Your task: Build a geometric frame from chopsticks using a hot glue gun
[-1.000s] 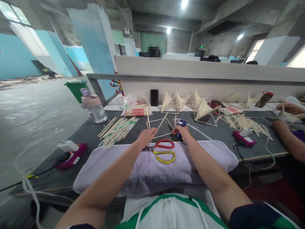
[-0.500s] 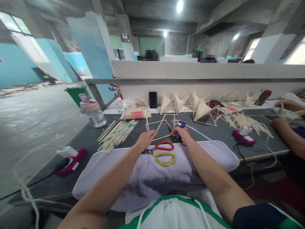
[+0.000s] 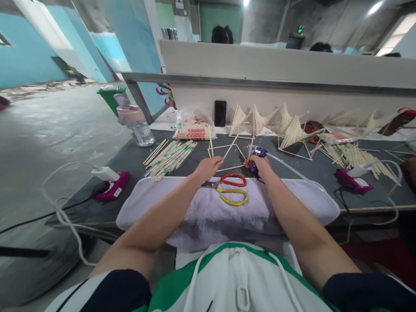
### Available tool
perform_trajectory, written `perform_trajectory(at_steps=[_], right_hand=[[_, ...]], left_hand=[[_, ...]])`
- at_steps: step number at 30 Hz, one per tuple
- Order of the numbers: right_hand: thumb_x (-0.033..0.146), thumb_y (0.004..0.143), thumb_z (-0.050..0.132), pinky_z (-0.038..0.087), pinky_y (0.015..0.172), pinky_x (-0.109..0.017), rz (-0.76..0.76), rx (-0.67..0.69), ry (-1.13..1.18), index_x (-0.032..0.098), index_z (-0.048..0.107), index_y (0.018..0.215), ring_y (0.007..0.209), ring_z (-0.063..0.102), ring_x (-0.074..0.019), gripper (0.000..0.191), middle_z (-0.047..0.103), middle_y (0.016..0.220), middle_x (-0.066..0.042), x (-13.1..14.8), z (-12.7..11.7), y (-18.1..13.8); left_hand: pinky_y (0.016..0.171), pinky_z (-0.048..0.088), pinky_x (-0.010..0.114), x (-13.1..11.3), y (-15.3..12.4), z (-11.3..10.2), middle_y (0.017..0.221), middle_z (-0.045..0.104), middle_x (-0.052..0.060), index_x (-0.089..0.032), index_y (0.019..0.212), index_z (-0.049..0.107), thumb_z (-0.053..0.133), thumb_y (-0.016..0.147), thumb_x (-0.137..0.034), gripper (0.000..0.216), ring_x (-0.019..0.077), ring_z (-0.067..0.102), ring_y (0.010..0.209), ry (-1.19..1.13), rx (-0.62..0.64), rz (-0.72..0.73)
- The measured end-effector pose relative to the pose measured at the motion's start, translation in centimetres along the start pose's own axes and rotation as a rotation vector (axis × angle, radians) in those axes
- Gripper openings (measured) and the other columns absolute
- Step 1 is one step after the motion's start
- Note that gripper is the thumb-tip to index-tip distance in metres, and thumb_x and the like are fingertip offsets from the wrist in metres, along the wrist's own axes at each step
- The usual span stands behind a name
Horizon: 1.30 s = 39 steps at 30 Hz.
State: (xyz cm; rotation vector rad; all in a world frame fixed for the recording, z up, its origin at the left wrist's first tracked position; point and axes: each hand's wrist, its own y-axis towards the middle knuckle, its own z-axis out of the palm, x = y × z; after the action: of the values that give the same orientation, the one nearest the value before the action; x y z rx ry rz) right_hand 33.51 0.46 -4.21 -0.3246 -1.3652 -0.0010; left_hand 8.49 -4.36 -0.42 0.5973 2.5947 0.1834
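My left hand pinches one wooden stick of a flat frame of sticks that lies on the dark table. My right hand is closed around a small blue glue gun, its tip at a corner of the frame. Scissors with one red and one yellow handle lie on the white towel between my forearms, just below both hands.
A loose pile of wrapped sticks lies to the left, with a bagged bundle and a pink-lidded bottle behind. Finished stick fans and a phone lean on the partition. Magenta glue guns trail cords.
The view has tilted down and shifted left, so the table sits higher in the frame. Both hands stay on the stick frame, holding the same things.
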Motion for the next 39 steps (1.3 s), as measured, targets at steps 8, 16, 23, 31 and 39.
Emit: perform_trajectory(at_steps=[8,16,23,31,39], right_hand=[[0.007,0.063,0.060,0.059,0.052,-0.022,0.005,-0.002,0.015,0.014,0.060,0.068,0.056,0.070,-0.0173,0.008,0.070,0.058,-0.007,0.26,0.12,-0.44],[0.007,0.063,0.060,0.059,0.051,-0.023,-0.001,-0.017,0.010,0.015,0.059,0.069,0.056,0.071,-0.0185,0.010,0.070,0.058,-0.007,0.25,0.16,-0.53],[0.007,0.064,0.059,0.059,0.051,-0.022,-0.006,-0.014,-0.008,0.014,0.060,0.071,0.055,0.070,-0.0172,0.009,0.070,0.059,-0.007,0.23,-0.03,-0.59],[0.006,0.067,0.058,0.059,0.053,-0.022,-0.027,-0.023,-0.013,0.014,0.060,0.070,0.055,0.070,-0.0165,0.009,0.068,0.057,-0.006,0.42,0.05,-1.01],[0.005,0.067,0.059,0.059,0.052,-0.025,-0.026,-0.028,0.001,0.013,0.060,0.071,0.057,0.071,-0.0200,0.009,0.070,0.059,-0.009,0.48,-0.06,-0.69]], left_hand=[[0.070,0.040,0.023,-0.15,-0.08,0.01,0.085,0.071,0.002,-0.021,0.101,0.067,0.038,0.100,-0.036,0.033,0.0145,0.062,0.075,0.005,0.002,-0.001],[0.071,0.041,0.024,0.12,-0.12,0.18,0.094,0.072,0.003,-0.023,0.104,0.068,0.037,0.101,-0.036,0.033,0.0160,0.065,0.082,0.032,0.008,-0.004],[0.072,0.042,0.025,0.72,0.00,0.77,0.098,0.073,0.004,-0.021,0.111,0.067,0.038,0.102,-0.038,0.035,0.0173,0.066,0.083,0.018,-0.022,0.039],[0.074,0.042,0.024,0.17,-0.13,0.44,0.103,0.073,0.004,-0.021,0.111,0.067,0.038,0.102,-0.036,0.034,0.0165,0.067,0.089,0.029,-0.022,0.030],[0.071,0.040,0.023,0.05,-0.21,0.50,0.094,0.072,0.003,-0.019,0.108,0.069,0.040,0.101,-0.034,0.033,0.0149,0.064,0.081,-0.019,-0.038,0.013]])
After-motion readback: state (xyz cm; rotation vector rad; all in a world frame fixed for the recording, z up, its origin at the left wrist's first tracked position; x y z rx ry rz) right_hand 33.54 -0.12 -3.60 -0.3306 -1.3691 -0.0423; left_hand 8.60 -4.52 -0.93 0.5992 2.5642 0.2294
